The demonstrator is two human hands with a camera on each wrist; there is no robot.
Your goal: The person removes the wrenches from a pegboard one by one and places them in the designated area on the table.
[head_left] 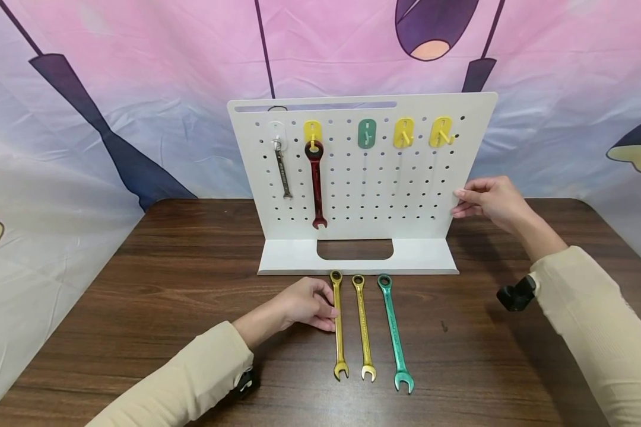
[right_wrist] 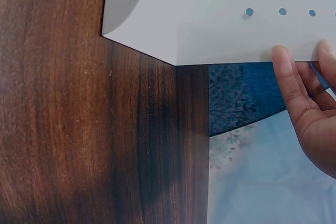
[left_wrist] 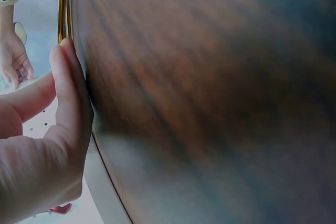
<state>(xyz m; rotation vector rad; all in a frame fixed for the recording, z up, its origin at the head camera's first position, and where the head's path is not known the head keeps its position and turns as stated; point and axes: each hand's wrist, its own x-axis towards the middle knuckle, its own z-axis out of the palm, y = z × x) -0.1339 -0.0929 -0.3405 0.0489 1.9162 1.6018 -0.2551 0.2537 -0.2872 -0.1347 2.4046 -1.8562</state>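
Note:
My left hand (head_left: 307,305) rests low by the shaft of the leftmost yellow combination wrench (head_left: 339,332), its fingertips at the wrench's left edge. In the left wrist view, that wrench (left_wrist: 63,9) runs away from the fingertips. A second yellow wrench (head_left: 363,326) and a longer green wrench (head_left: 393,332) lie to the right of it. My right hand (head_left: 494,200) pinches the right edge of the white pegboard (head_left: 379,178). In the right wrist view, the fingers (right_wrist: 286,69) meet the board's edge. A small silver wrench (head_left: 283,172) and a red wrench (head_left: 317,187) hang on the board.
A green hook (head_left: 367,133) and two yellow hooks, one of them at the far right (head_left: 441,131), bear nothing. The board's white base (head_left: 288,258) stands on the brown wooden table (head_left: 192,284). A patterned cloth (head_left: 139,101) hangs behind.

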